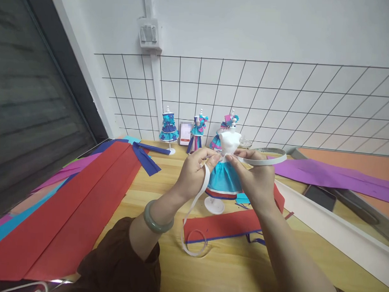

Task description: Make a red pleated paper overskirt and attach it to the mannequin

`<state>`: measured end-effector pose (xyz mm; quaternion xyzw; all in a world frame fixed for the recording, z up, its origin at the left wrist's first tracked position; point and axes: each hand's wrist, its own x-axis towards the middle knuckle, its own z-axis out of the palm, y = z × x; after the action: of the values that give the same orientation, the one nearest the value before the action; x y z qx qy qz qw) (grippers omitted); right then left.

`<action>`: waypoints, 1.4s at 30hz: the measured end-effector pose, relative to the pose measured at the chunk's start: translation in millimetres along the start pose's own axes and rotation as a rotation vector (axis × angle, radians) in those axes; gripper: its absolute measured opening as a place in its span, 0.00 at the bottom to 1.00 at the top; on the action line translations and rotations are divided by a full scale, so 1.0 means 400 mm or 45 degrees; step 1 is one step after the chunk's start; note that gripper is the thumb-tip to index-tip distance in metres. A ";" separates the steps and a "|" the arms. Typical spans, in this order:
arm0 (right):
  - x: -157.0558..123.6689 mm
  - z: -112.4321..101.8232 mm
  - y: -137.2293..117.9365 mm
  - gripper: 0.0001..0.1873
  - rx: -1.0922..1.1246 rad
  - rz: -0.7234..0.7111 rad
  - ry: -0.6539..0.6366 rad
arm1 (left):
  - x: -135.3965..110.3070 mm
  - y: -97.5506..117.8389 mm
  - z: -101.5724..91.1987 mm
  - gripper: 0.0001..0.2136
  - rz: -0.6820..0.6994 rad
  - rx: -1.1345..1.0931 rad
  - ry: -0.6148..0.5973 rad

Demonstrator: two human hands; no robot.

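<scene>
A small white dress-form mannequin [230,141] stands upright on a round white base [214,205]. It wears a turquoise skirt [223,177] with a white and red band at the hem. My left hand [195,169] is closed at the left of its waist, and my right hand [254,173] pinches at the right of it. A narrow white strip [192,205] runs between my hands at the waist. One end hangs from my left hand and curls on the table; the other loops out past my right hand. The fingers partly hide the waist.
Red paper-like sheets [80,201] cover the left, with dark blue strips [146,157] near them. Another red piece [223,226] lies in front. Dressed mini mannequins [168,127] and a small screen [185,133] stand behind. Purple material [334,176] and a dark phone-like slab [319,197] lie right.
</scene>
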<state>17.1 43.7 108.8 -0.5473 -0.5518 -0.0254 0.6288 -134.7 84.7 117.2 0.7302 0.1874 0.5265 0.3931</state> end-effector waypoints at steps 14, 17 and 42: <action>-0.013 0.006 -0.005 0.02 -0.112 -0.302 -0.058 | -0.017 0.023 0.022 0.06 0.210 0.099 0.152; -0.018 0.016 0.008 0.02 -0.243 -0.439 -0.112 | -0.018 0.019 0.021 0.06 0.214 0.154 0.100; -0.024 0.034 0.038 0.09 0.011 -0.106 -0.164 | 0.030 -0.091 -0.020 0.16 -0.018 0.291 0.094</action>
<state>13.9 54.2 88.8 -0.5216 -0.6135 -0.0137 0.5928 -132.4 118.5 97.5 0.7490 0.2657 0.5256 0.3036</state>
